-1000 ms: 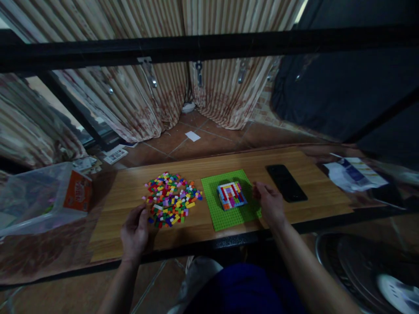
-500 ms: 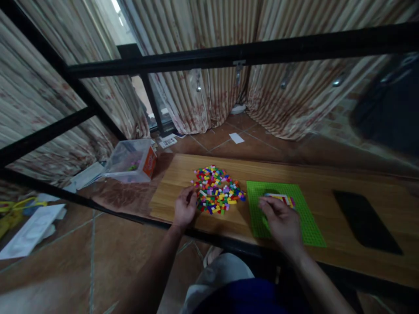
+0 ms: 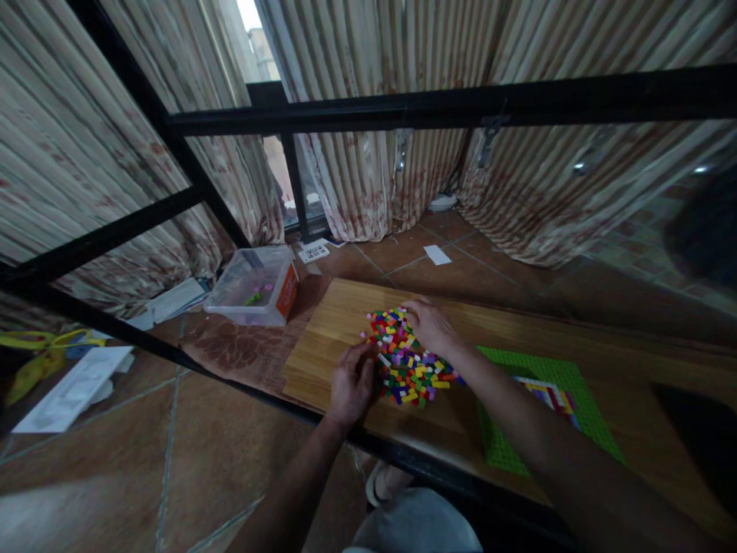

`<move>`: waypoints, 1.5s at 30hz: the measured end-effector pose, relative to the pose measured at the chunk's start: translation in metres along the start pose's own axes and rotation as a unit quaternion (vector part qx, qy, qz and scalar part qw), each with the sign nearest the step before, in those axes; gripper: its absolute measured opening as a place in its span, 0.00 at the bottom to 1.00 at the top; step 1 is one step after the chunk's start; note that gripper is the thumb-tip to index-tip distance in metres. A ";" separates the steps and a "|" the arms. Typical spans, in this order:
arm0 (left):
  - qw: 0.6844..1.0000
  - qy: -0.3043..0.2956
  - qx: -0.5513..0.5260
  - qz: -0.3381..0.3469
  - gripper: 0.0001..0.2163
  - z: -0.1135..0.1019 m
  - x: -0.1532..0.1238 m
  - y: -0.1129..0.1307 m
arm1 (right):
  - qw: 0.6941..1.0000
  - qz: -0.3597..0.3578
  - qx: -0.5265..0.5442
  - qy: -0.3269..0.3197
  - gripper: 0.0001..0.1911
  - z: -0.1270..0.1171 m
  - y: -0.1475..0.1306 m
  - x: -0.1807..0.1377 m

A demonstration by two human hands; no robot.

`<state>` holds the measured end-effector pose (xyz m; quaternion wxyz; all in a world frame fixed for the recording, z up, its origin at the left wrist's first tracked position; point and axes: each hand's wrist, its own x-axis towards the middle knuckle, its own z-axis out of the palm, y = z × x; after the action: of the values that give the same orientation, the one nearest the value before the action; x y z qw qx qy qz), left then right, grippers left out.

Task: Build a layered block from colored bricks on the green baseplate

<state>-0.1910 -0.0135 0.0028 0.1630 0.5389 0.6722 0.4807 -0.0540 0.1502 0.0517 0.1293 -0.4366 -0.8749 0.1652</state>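
A heap of small coloured bricks [image 3: 408,365] lies on a wooden board [image 3: 325,349]. My right hand [image 3: 429,326] reaches across onto the far side of the heap, fingers curled down among the bricks. My left hand [image 3: 351,380] rests on the board at the heap's near left edge, fingers bent and touching the bricks. A green baseplate [image 3: 567,384] lies to the right, carrying a partly built multicoloured brick panel [image 3: 550,395]; my right forearm crosses over its left part.
A clear plastic box [image 3: 256,288] with an orange label stands on the floor at the board's left. Black metal bars [image 3: 403,107] run overhead and at left. A dark phone [image 3: 696,430] lies at far right. Papers [image 3: 69,388] and striped curtains [image 3: 374,177] lie beyond.
My right hand left the brick panel on the green baseplate and moved left onto the far side of the brick heap. My view swung further left. My left hand stayed by the heap.
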 end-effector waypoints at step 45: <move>0.976 -0.207 -0.001 0.064 0.20 0.015 0.084 0.017 | 0.964 0.040 0.263 0.004 0.13 -0.003 0.021 -0.054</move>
<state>-0.2007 0.0666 0.0342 0.2684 0.6684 0.5878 0.3684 -0.0066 0.1191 0.0416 0.2366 -0.4224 -0.7821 0.3923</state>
